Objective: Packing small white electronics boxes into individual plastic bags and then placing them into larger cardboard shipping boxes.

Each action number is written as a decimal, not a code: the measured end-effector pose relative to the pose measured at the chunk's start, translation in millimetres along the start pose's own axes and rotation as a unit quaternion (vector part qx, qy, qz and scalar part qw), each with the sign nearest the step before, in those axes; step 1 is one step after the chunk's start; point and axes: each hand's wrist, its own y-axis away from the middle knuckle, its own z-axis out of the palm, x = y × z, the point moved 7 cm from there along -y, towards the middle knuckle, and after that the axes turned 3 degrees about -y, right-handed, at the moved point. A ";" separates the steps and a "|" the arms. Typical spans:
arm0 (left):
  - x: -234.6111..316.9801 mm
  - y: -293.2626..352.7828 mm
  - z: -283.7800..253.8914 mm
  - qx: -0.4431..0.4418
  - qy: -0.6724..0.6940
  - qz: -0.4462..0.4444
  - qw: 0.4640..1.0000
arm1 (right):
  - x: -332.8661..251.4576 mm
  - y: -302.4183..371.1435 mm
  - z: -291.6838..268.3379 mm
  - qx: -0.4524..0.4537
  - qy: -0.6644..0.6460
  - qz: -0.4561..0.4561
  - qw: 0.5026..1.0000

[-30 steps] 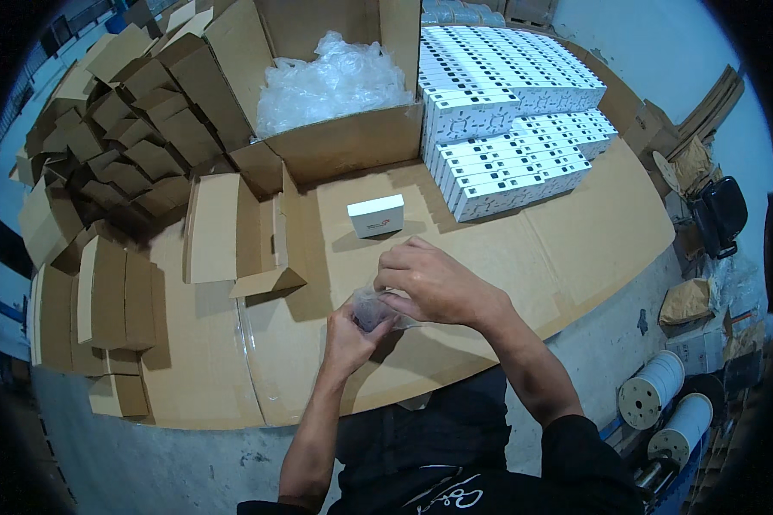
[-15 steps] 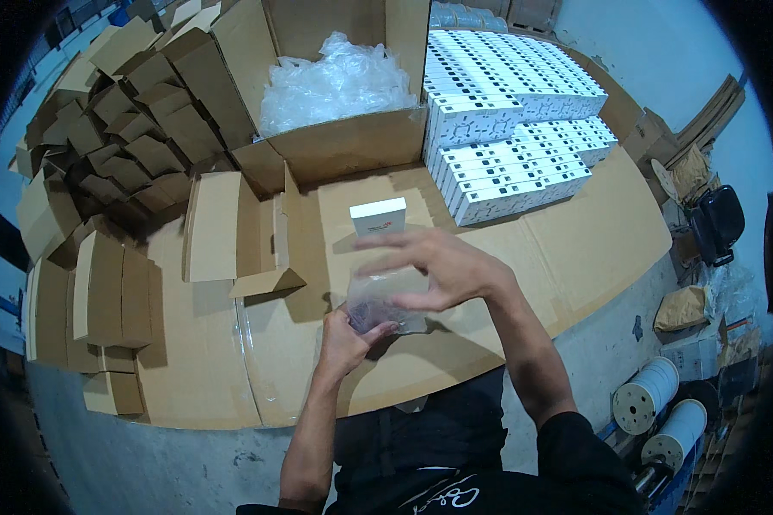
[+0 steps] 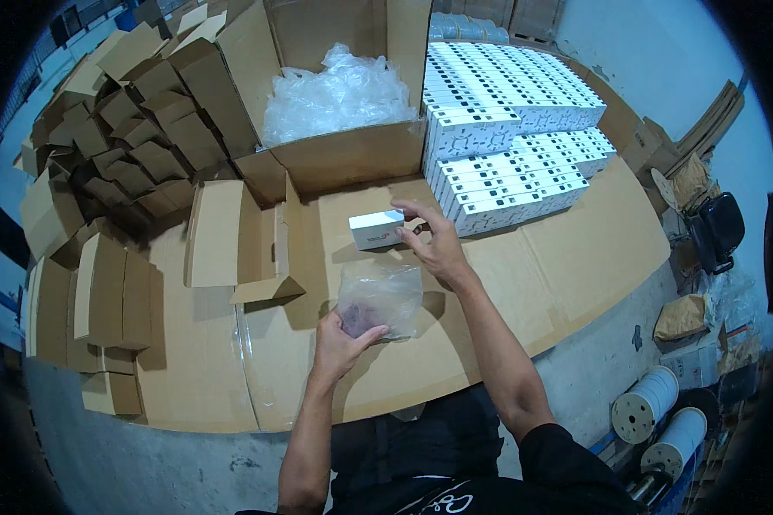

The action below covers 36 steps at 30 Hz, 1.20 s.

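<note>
My left hand (image 3: 342,345) pinches the lower left side of a clear plastic bag (image 3: 386,296), thumb on top, above the cardboard-covered table. The bag looks flat, and the fingers beneath show dimly through it. Farther off stands a small white box (image 3: 373,232) with a little print on its front. My right hand (image 3: 439,249) has its thumb and fingers closed about the box's right end. An open brown carton (image 3: 217,236) lies on its side to the left of the box.
Stacked white boxes (image 3: 507,184) fill the table's far right. Clear plastic bags (image 3: 339,99) heap inside a large carton (image 3: 348,154) at the back. Many open brown cartons (image 3: 159,159) pile up at the left. Cable spools (image 3: 646,403) stand on the floor at the right.
My right hand has moved from over the plastic bag, away from me, to the small white box and closed on its right end. My left hand still holds the bag.
</note>
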 end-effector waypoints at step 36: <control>6.2 -0.7 -2.9 -0.001 -0.020 0.005 1.000 | -10.4 26.6 -26.3 -0.043 -0.294 -0.023 0.955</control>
